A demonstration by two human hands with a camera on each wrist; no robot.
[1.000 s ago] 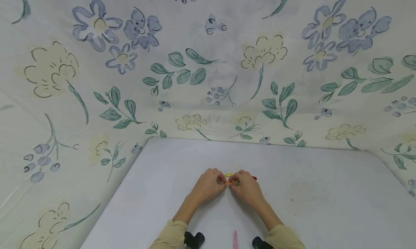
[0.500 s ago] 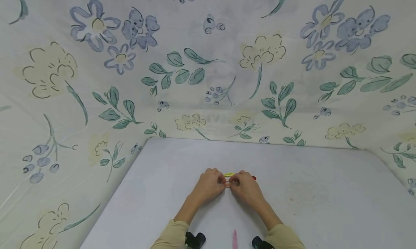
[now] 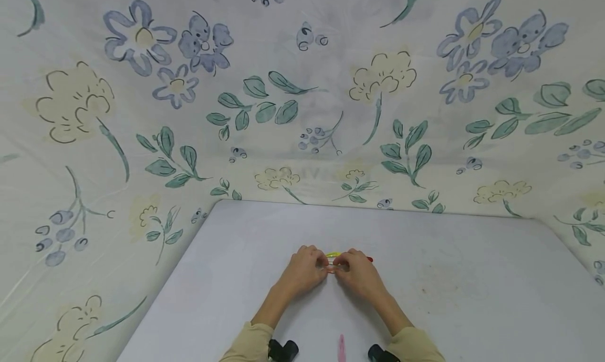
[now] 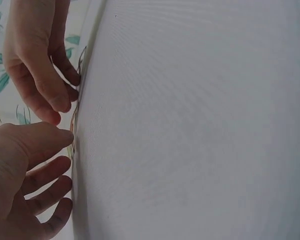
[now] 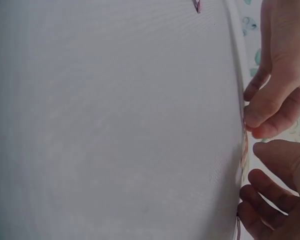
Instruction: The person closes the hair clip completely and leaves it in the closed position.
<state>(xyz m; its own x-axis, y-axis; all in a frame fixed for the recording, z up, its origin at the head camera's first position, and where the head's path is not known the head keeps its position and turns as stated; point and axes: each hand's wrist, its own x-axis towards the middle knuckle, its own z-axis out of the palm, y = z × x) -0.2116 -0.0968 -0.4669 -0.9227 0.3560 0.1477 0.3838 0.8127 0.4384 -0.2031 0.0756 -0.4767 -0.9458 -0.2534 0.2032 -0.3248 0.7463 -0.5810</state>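
In the head view my left hand and right hand face each other over the white table. Their thumbs and fingertips pinch the two ends of a small orange hair clip, most of it covered by the fingers. In the left wrist view the left thumb lies against the orange clip. Just beyond the fingers lie a yellow hair clip and, beside the right hand, the tip of a red clip. Thin lines of further clips show between the hands, too small to tell apart.
A pink hair clip lies between the forearms near the front of the white table. Floral cloth rises behind the table and at its sides. Black wrist cameras sit by both cuffs.
The orange clip has shifted slightly toward the front of the table between the fingertips since one second ago. Both hands have otherwise hardly moved.
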